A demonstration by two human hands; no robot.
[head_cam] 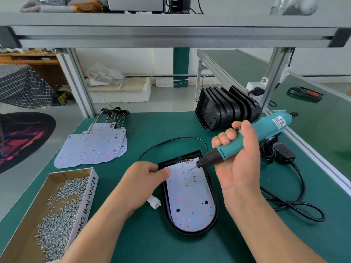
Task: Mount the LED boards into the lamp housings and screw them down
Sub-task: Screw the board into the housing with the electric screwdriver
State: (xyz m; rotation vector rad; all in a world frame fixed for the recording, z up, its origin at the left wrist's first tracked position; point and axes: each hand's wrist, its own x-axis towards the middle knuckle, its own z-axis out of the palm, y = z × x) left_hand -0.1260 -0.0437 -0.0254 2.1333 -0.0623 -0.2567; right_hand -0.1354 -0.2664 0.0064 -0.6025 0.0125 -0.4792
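Observation:
A black lamp housing lies on the green mat with a white LED board seated inside it. My left hand rests at the housing's upper left corner, thumb pressing the board's edge. My right hand grips a teal electric screwdriver, tilted down to the left. Its bit carries a screw just above the board's upper part. One screw head shows low on the board.
A cardboard box of loose screws sits at the front left. Spare LED boards with wires lie behind it. Several empty black housings stand stacked at the back right. The screwdriver's black cable loops on the right.

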